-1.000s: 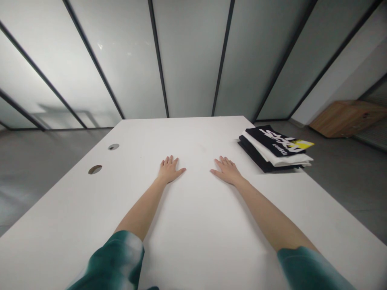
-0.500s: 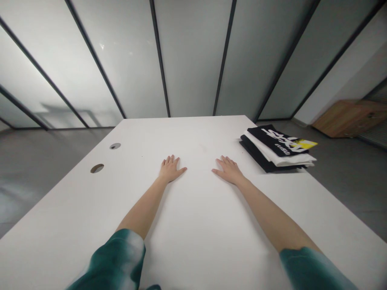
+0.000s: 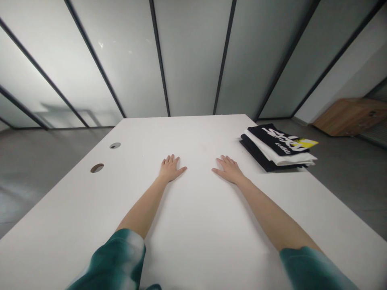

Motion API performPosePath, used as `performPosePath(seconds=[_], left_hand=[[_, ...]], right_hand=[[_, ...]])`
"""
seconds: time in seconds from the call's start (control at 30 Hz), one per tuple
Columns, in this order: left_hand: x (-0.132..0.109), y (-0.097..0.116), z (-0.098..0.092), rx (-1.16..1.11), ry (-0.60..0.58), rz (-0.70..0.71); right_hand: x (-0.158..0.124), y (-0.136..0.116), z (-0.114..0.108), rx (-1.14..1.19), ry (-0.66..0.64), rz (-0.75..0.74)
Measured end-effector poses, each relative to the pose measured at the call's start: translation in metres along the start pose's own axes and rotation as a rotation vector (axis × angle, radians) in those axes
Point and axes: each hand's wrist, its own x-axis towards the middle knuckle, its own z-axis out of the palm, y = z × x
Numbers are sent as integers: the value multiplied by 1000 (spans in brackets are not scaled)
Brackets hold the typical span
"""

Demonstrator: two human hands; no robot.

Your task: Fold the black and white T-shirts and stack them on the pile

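Folded cloth stack [image 3: 276, 149] sits by the far right edge of the white table [image 3: 199, 225] in our head view, untouched. Our left hand [image 3: 171, 168] and right hand [image 3: 229, 169] lie flat, fingers fanned, gripping nothing, so we'd guess no handling's underway; it's all left.

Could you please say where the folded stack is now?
In the head view, the folded stack lies on the white table near its right edge, right of the right hand.

Teal sleeves [image 3: 109, 262], the left white-blotched.
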Motion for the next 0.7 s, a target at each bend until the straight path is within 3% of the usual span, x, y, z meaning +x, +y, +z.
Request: performPosePath(seconds=[0.7], left_hand=[[0,0,0,-8,13,-1]], right_hand=[[0,-1,-1,-2,8,-1]])
